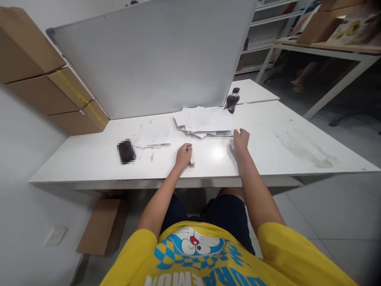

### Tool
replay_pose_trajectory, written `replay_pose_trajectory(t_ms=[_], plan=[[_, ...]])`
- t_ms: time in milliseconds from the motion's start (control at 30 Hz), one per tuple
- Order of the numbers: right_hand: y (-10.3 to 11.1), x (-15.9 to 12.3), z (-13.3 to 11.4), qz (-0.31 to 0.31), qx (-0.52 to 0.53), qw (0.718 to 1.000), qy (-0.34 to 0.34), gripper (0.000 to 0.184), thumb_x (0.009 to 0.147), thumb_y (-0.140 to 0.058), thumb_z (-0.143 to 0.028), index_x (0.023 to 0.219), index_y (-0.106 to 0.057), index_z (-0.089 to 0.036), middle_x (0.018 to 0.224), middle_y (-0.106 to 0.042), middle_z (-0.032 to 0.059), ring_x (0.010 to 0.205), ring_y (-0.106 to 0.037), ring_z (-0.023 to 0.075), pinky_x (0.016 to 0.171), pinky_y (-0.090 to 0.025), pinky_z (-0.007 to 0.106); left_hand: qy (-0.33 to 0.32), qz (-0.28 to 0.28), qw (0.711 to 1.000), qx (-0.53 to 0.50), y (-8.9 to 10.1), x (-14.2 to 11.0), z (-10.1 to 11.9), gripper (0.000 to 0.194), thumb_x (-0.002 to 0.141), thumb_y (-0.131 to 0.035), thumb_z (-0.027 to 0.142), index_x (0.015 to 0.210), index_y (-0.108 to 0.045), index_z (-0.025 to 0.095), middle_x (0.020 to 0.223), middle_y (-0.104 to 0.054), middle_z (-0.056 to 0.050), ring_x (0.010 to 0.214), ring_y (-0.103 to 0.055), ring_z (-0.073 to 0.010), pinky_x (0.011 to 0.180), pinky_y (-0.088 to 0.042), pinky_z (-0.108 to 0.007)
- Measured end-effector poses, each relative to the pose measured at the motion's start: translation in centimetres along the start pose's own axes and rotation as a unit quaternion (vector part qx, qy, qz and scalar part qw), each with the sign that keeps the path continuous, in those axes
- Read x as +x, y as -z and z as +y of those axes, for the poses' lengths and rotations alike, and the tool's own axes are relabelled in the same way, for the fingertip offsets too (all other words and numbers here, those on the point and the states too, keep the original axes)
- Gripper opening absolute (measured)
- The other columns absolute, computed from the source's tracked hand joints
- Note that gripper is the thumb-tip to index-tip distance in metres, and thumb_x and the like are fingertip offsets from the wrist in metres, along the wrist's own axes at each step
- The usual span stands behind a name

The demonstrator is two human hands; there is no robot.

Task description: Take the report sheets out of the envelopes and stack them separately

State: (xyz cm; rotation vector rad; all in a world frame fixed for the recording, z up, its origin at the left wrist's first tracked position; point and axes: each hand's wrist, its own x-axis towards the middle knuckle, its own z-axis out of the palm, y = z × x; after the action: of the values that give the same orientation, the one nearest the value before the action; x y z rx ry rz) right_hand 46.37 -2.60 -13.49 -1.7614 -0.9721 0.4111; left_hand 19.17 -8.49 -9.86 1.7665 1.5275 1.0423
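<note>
My left hand point(183, 155) is closed around a small cream-coloured stapler point(192, 157) near the front of the white table. The hand hides much of it, and its near end points toward me. A loose, uneven stack of white papers point(210, 119) lies farther back, some sheets askew with their edges sticking out. At the stack's right front corner, my right hand point(241, 140) has its thumb and fingers pinched on the paper edge. How many sheets it grips I cannot tell. To the left lies a thinner pile of papers point(154, 135).
Behind the papers stands a large whiteboard point(149, 59). A dark drink bottle point(232, 101) is at the stack's back right. A blurred-out dark object point(126, 151) lies at the left. Cardboard boxes point(86, 119) are piled at the table's left end. The table's front edge point(208, 176) runs before me.
</note>
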Motion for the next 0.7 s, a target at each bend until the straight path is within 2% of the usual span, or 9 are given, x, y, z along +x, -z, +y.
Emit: replay_pose_trajectory(t_ms=[67, 133, 167, 233, 300, 367, 500, 700], plan=[[0.7, -1.9, 1.1, -0.032, -0.028, 0.997, 0.063, 0.06, 0.084, -0.048, -0.046, 0.135, -0.045, -0.015, 0.141, -0.042, 0.0217, 0.131, -0.04, 0.0325, 0.11, -0.031, 0.052, -0.037, 0.03, 0.998, 0.038, 0.9, 0.4, -0.3, 0.035, 0.089, -0.045, 0.017, 0.118, -0.063, 0.021, 0.129, -0.064, -0.007, 0.124, -0.057, -0.0201, 0.109, -0.042, -0.036], [1.3, -3.8, 1.7, -0.066, -0.061, 0.986, 0.137, 0.061, 0.08, -0.053, -0.042, 0.134, -0.046, -0.014, 0.14, -0.043, 0.0225, 0.134, -0.037, 0.0352, 0.111, -0.029, 0.056, -0.072, 0.072, 0.988, 0.116, 3.0, 1.5, -1.1, 0.041, 0.088, -0.047, 0.017, 0.127, -0.058, 0.021, 0.143, -0.054, -0.009, 0.139, -0.042, -0.0213, 0.118, -0.031, -0.04], [1.5, -4.6, 1.8, -0.082, -0.071, 0.981, 0.158, 0.059, 0.079, -0.054, -0.041, 0.132, -0.048, -0.015, 0.139, -0.045, 0.0221, 0.133, -0.037, 0.0357, 0.11, -0.03, 0.057, -0.073, 0.089, 0.979, 0.166, 4.3, 2.2, -1.7, 0.044, 0.087, -0.05, 0.018, 0.131, -0.056, 0.02, 0.149, -0.048, -0.01, 0.145, -0.034, -0.0238, 0.12, -0.026, -0.043], [1.9, -5.7, 1.8, -0.104, -0.076, 0.978, 0.164, 0.054, 0.08, -0.052, -0.04, 0.128, -0.052, -0.017, 0.135, -0.049, 0.0203, 0.13, -0.042, 0.035, 0.109, -0.032, 0.056, -0.008, 0.123, 0.959, 0.254, 6.8, 3.6, -2.9, 0.057, 0.083, -0.059, 0.024, 0.138, -0.049, 0.014, 0.157, -0.035, -0.017, 0.15, -0.02, -0.0326, 0.12, -0.019, -0.052], [2.1, -6.1, 1.4, -0.107, -0.078, 0.979, 0.152, 0.049, 0.081, -0.048, -0.04, 0.124, -0.055, -0.017, 0.131, -0.053, 0.0193, 0.125, -0.046, 0.0342, 0.108, -0.034, 0.055, 0.051, 0.124, 0.942, 0.307, 8.5, 4.6, -4.0, 0.058, 0.084, -0.057, 0.025, 0.138, -0.047, 0.004, 0.153, -0.036, -0.026, 0.147, -0.025, -0.0384, 0.117, -0.021, -0.056], [2.2, -6.1, 0.8, -0.105, -0.087, 0.98, 0.147, 0.047, 0.08, -0.047, -0.039, 0.12, -0.058, -0.016, 0.128, -0.055, 0.0195, 0.123, -0.048, 0.0342, 0.108, -0.034, 0.055, 0.054, 0.108, 0.936, 0.332, 9.0, 4.9, -4.6, 0.05, 0.087, -0.05, 0.019, 0.132, -0.052, -0.001, 0.146, -0.045, -0.029, 0.142, -0.034, -0.0382, 0.115, -0.027, -0.052], [2.6, -6.5, -0.2, -0.119, -0.102, 0.977, 0.147, 0.044, 0.079, -0.047, -0.035, 0.117, -0.06, -0.015, 0.126, -0.056, 0.0189, 0.123, -0.047, 0.0319, 0.108, -0.035, 0.049, 0.012, 0.084, 0.939, 0.334, 8.5, 3.9, -4.6, 0.041, 0.089, -0.04, 0.012, 0.123, -0.062, 0.008, 0.13, -0.062, -0.021, 0.13, -0.05, -0.0318, 0.108, -0.037, -0.044], [3.8, -6.6, -1.0, -0.138, -0.079, 0.979, 0.13, 0.033, 0.079, -0.048, -0.034, 0.102, -0.064, -0.017, 0.117, -0.062, 0.0166, 0.117, -0.052, 0.0292, 0.107, -0.036, 0.047, -0.038, 0.077, 0.943, 0.322, 8.7, 1.6, -3.6, 0.037, 0.092, -0.041, 0.015, 0.119, -0.066, 0.015, 0.119, -0.069, -0.015, 0.117, -0.06, -0.0277, 0.105, -0.038, -0.04]])
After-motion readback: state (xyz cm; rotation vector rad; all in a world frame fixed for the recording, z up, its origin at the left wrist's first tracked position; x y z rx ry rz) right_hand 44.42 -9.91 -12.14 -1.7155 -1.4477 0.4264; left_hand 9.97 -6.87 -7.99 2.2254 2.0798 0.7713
